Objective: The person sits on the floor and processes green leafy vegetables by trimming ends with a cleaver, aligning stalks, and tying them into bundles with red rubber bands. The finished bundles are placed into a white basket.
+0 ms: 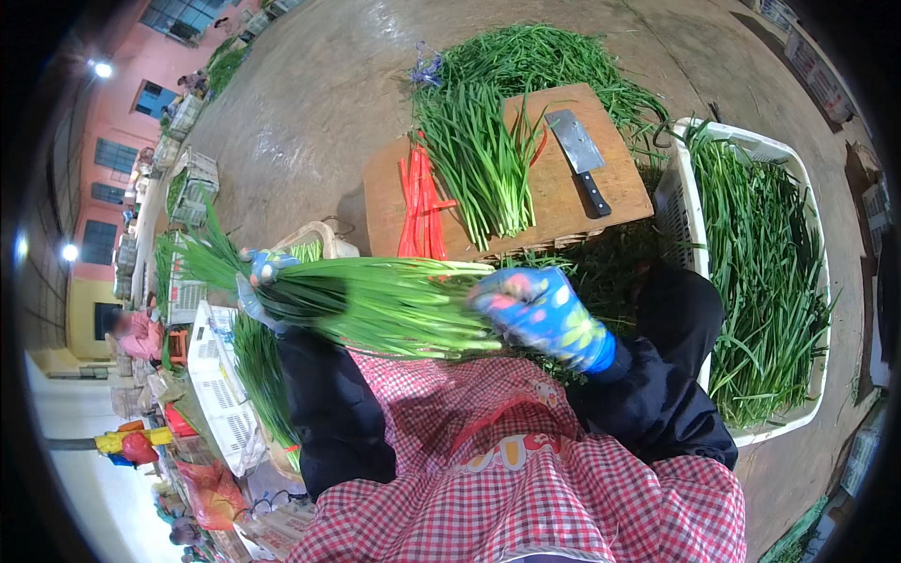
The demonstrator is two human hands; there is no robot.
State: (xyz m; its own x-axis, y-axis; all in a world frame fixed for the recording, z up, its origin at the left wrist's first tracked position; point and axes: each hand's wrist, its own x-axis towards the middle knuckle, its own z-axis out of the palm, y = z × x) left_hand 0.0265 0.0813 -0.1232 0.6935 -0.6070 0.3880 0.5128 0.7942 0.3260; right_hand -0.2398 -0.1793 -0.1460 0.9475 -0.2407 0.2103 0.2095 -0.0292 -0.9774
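A large bunch of green garlic chives (401,306) lies sideways above my lap. My left hand (264,274), in a flowered glove, is wrapped around its leafy part. At the pale stem ends is my right hand (545,313), in a blue flowered glove; its fingers are curled and blurred, so whether they hold any stems cannot be told. Beyond the bunch, a wooden board (619,186) carries a smaller pile of chives (486,176), a bundle of red strips (422,204) and a cleaver (577,144) with a black handle.
A white plastic crate (813,211) full of chives stands at my right. Behind the board, loose chives (535,53) are heaped on the concrete floor (317,105). To my left are a white crate (211,394) and bundled chives (260,373). A person (141,331) sits farther left.
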